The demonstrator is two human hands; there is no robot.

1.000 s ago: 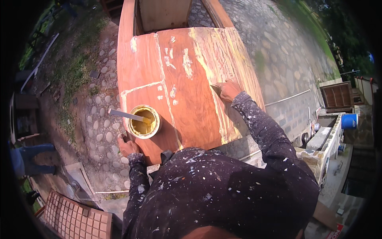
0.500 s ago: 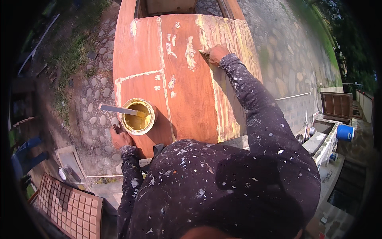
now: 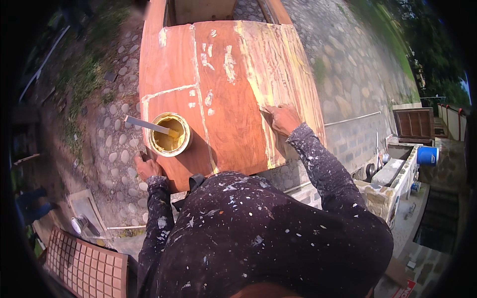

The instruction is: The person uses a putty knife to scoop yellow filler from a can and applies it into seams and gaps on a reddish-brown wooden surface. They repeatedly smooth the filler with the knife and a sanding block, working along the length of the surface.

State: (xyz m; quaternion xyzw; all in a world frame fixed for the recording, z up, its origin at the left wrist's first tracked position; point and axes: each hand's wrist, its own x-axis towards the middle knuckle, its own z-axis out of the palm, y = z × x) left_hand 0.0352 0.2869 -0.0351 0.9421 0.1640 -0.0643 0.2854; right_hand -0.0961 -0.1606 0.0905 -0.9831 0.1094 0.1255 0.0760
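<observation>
A reddish wooden panel (image 3: 223, 139) has pale filler along seams, in patches and in a broad streaky band (image 3: 278, 64) on the right. My right hand (image 3: 283, 119) is closed on a thin scraper (image 3: 267, 111), pressed to that band's inner edge. My left hand (image 3: 148, 168) is closed at the panel's left edge, around a thin item that I cannot make out. Just above it stands an open round tin (image 3: 164, 148) of yellowish filler, with a flat metal spatula (image 3: 144, 124) sticking out.
The panel rests on wooden framing (image 3: 154, 15) over pebbled paving (image 3: 124, 144). At right are a low masonry trough (image 3: 397, 193), a blue cylindrical container (image 3: 427, 156) and a panelled door (image 3: 413, 122). A gridded wooden panel (image 3: 84, 263) lies lower left; someone's blue-clad legs (image 3: 31, 203) show at left.
Over the last second my right hand moved up along the filler band, then came back down toward me. My left hand stays by the tin. The view has shifted slightly.
</observation>
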